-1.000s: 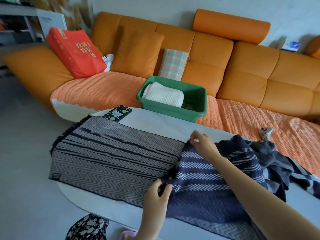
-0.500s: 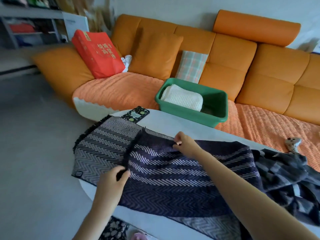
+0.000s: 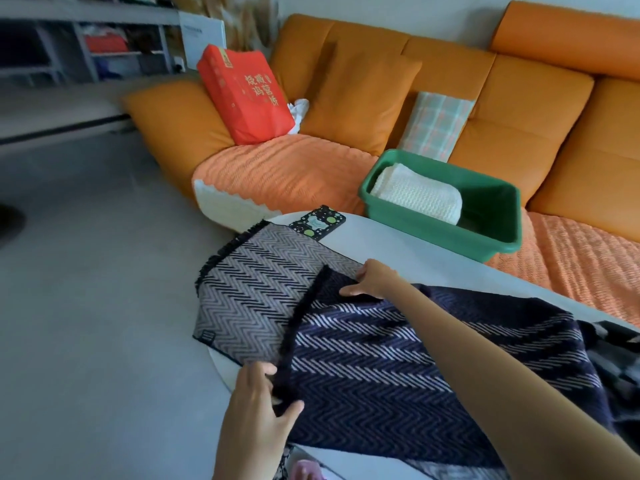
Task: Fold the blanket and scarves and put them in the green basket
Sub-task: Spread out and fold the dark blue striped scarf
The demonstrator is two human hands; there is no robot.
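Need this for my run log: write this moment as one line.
scarf: end folded over | left hand: pinches near fringe corner | right hand: holds far corner | basket: blanket inside

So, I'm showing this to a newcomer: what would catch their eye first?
Probably the bright orange sofa filling the background, with a red bag leaning on its cushions. Next, the dark herringbone scarf spread on the white table in front, the left hand and right hand holding its folded-over fringed edge. The green basket sits on the sofa seat behind the table, a folded white blanket inside.
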